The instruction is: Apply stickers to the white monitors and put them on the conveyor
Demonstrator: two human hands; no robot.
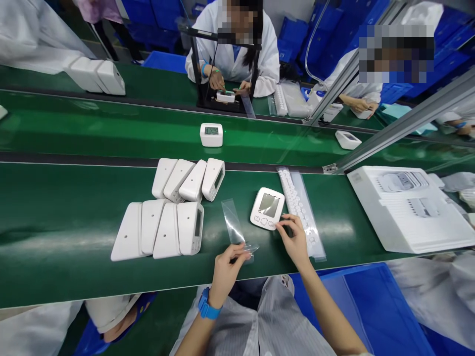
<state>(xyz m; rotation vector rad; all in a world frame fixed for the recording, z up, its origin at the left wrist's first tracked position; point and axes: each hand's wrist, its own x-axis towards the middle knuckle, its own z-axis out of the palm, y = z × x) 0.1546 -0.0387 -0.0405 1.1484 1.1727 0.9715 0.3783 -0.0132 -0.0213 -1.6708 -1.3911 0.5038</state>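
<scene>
A white device (267,208) with a grey screen and small buttons lies face up on the green bench. My right hand (295,238) touches its lower right corner with pinched fingertips; whether they hold a small part I cannot tell. My left hand (227,267), wearing a blue wristband, pinches the near end of a clear plastic strip (233,223) that lies left of the device. A long clear strip carrying several small white round pieces (301,210) lies just right of the device.
Two rows of white devices (163,228) (189,179) stand on edge to the left. A white moulded tray (408,207) sits at right, a blue bin (374,306) below it. Single devices (211,134) (348,139) lie on the far belt. Other people in white coats work across it.
</scene>
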